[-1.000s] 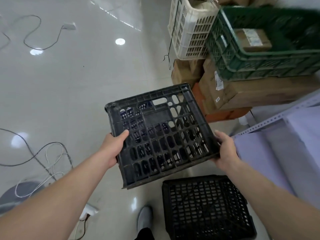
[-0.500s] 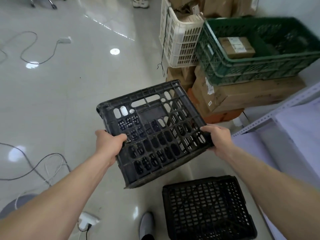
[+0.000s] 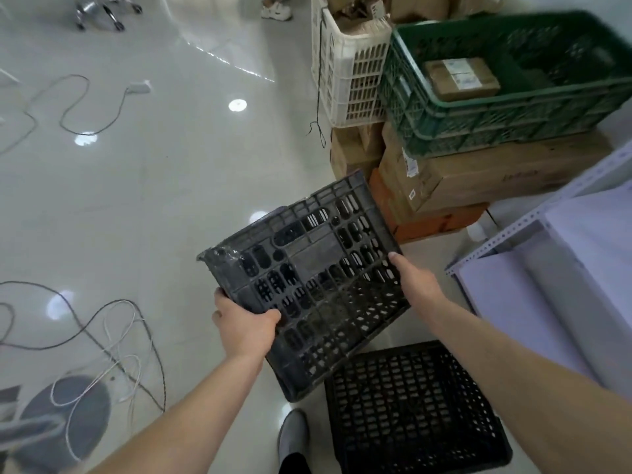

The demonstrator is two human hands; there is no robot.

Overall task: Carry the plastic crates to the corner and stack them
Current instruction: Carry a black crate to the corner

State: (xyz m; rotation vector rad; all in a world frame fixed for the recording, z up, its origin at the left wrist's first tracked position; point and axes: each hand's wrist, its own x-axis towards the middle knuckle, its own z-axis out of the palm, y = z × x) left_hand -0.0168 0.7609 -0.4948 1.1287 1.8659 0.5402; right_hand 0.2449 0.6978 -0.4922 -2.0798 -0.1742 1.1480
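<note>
I hold a black plastic crate (image 3: 307, 268) in the air in front of me, tilted with its perforated underside toward the camera. My left hand (image 3: 244, 328) grips its near left edge, thumb over the bottom panel. My right hand (image 3: 415, 283) holds the right edge, fingers wrapped behind it. A second black crate (image 3: 410, 408) stands on the floor directly below, partly hidden by the held one.
A green crate (image 3: 506, 107) with a small box sits on stacked cardboard boxes (image 3: 478, 179) at the back right, beside a white crate (image 3: 349, 70). White shelving (image 3: 547, 268) runs along the right. Loose cables (image 3: 113, 336) lie on the glossy floor at left. My shoe (image 3: 294, 436) is beside the lower crate.
The held crate has tipped further, its far edge rising toward the boxes. My left hand shifted lower along its edge. The camera view has lifted slightly.
</note>
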